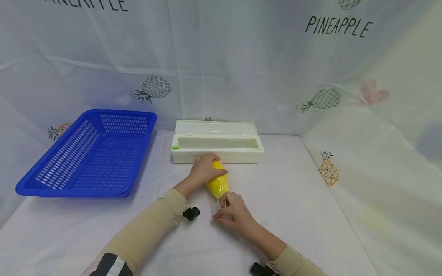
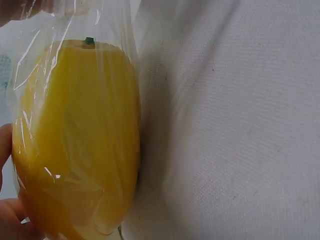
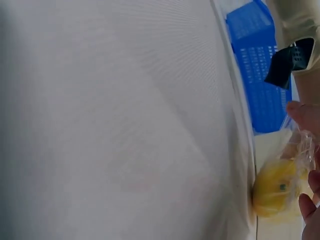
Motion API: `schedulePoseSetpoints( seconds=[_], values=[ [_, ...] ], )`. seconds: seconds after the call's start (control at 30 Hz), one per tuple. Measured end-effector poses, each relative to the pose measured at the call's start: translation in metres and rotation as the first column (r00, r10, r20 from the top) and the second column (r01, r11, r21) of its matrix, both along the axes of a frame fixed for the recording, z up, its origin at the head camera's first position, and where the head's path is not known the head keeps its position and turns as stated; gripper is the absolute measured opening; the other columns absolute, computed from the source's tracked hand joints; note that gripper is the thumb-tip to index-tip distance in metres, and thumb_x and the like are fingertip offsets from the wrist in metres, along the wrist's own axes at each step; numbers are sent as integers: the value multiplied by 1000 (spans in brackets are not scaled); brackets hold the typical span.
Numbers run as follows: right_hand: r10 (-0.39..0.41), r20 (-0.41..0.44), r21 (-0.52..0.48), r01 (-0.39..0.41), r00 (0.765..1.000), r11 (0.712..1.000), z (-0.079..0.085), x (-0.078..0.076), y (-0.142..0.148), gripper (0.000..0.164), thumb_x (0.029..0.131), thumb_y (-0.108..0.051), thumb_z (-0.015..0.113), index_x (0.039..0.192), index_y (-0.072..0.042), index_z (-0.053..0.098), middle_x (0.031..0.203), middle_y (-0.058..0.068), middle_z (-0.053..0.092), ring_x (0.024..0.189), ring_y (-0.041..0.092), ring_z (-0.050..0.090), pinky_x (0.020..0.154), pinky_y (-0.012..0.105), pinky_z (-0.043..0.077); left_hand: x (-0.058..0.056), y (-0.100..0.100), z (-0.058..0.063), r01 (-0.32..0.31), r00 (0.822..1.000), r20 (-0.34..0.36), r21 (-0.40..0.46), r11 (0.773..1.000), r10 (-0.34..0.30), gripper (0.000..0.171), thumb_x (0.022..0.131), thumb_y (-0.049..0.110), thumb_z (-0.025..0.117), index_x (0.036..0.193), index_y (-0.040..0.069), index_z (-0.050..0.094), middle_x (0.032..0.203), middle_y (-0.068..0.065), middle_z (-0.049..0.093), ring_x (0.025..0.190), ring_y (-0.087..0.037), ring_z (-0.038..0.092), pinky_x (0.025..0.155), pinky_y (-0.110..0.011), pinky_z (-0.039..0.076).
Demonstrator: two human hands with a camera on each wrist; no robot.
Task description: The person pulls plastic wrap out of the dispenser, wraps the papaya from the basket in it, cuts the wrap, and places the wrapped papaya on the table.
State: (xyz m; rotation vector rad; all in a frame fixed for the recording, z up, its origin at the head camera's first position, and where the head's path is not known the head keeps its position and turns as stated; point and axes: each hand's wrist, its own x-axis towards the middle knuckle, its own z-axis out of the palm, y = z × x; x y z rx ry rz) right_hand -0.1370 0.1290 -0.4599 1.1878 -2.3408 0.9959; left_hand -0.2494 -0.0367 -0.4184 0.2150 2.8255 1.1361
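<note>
A yellow oval fruit (image 1: 218, 185), its exact kind unclear, is wrapped in clear plastic film. My left hand (image 1: 203, 169) grips it at the far end, the thumb lying across its side. Below it, my right hand (image 1: 238, 216) pinches the gathered loose film (image 1: 217, 206) at the near end. The left wrist view shows the fruit (image 2: 82, 135) close up, a small green stem at its top under the film (image 2: 112, 22). In the right wrist view the fruit (image 3: 272, 192) is partly behind crumpled film and fingers.
Just behind the hands stands a long white wrap dispenser box (image 1: 217, 156) with its lid (image 1: 215, 127) raised and a green slider (image 1: 175, 147) at the left. A blue perforated basket (image 1: 136, 180) sits on the left of the white-covered table (image 1: 293, 214). Pineapple-print cloth (image 1: 235, 76) hangs behind.
</note>
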Motion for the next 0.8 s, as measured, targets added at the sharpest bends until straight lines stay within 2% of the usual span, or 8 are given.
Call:
schedulePoseSetpoints(
  seconds=[0.1, 0.17, 0.27, 0.4, 0.53, 0.67, 0.8],
  values=[
    [-14, 18, -29, 14, 1000, 999, 0, 3, 6, 15, 72, -18, 88, 82, -17, 77, 89, -5, 44, 86, 12, 41, 75, 25, 32, 0, 3, 0, 24, 1000, 6, -22, 999, -24, 57, 77, 43, 80, 124, 14, 64, 128, -3, 58, 118, -29, 39, 86, -39, 48],
    [-43, 36, -65, 45, 998, 997, 1, 4, 13, 24, 70, -19, 89, 89, -15, 74, 92, -5, 47, 89, 13, 44, 76, 27, 36, -1, 4, 1, 35, 999, 9, -38, 999, -34, 57, 78, 43, 79, 125, 15, 64, 128, -3, 58, 119, -29, 39, 87, -39, 47],
    [-103, 106, -97, 114, 989, 989, 2, 7, 23, 41, 67, -21, 91, 97, -13, 65, 98, -5, 50, 93, 14, 48, 77, 31, 42, -3, 5, 4, 47, 999, 21, -47, 998, -46, 57, 78, 43, 79, 125, 15, 64, 129, -2, 58, 120, -29, 38, 88, -39, 47],
    [-168, 165, -16, 173, 972, 985, -1, 8, 29, 56, 62, -26, 94, 102, -13, 57, 102, -5, 50, 93, 17, 53, 78, 31, 47, -6, 4, 5, 58, 997, 47, -47, 997, -56, 56, 79, 42, 79, 125, 15, 64, 130, -2, 58, 121, -29, 36, 88, -38, 45],
    [-219, 102, 103, 209, 970, 972, -5, 7, 25, 59, 60, -28, 95, 102, -13, 57, 103, -2, 47, 91, 16, 53, 79, 29, 49, -9, 4, 5, 63, 996, 70, -39, 997, -61, 55, 79, 41, 79, 125, 16, 64, 129, -2, 58, 118, -29, 36, 85, -37, 45],
    [-250, 4, 151, 247, 968, 957, -3, 5, 21, 53, 60, -20, 93, 99, -13, 57, 100, 0, 48, 86, 15, 51, 75, 29, 48, -11, 5, 4, 78, 993, 85, -24, 997, -76, 54, 79, 41, 78, 124, 15, 64, 128, -3, 58, 116, -28, 37, 84, -37, 44],
    [-232, -56, 172, 238, 971, 956, 0, 2, 20, 43, 64, -8, 87, 96, -13, 60, 99, 1, 50, 83, 15, 51, 72, 27, 48, -13, 6, 3, 94, 991, 95, -11, 996, -92, 52, 79, 40, 78, 124, 15, 65, 128, -3, 58, 115, -27, 37, 83, -37, 43]
  ],
)
